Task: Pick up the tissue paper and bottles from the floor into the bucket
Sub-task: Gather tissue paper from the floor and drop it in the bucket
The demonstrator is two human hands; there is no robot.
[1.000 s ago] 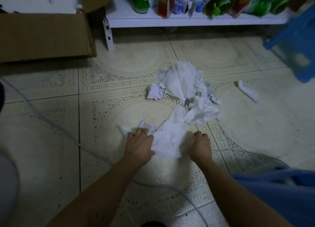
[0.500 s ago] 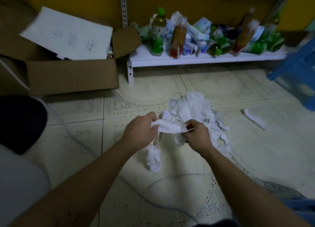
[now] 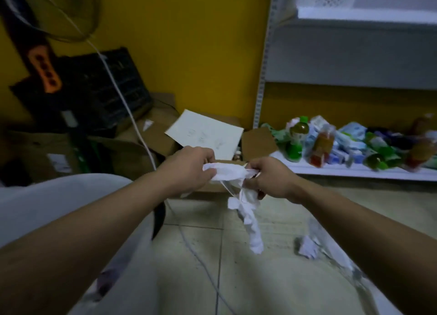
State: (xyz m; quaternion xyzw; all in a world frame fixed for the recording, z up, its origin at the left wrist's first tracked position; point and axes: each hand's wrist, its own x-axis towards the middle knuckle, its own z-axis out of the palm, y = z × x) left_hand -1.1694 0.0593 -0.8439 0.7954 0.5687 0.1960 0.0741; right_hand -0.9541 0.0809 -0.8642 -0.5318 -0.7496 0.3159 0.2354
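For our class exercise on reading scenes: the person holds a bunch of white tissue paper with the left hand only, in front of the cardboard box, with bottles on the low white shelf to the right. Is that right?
Not quite. Both hands grip the tissue paper: the left hand and the right hand each pinch an end, as the head view shows. The cardboard box and the bottles on the low white shelf are as stated.

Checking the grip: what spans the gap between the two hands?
In the head view, a bunched band of white tissue paper stretches from the left hand to the right hand, with a strand dangling below toward the floor.

White tissue paper (image 3: pixel 230 174), yellow wall (image 3: pixel 189 54), brown cardboard box (image 3: pixel 132 149), green-capped bottles (image 3: pixel 296 139).
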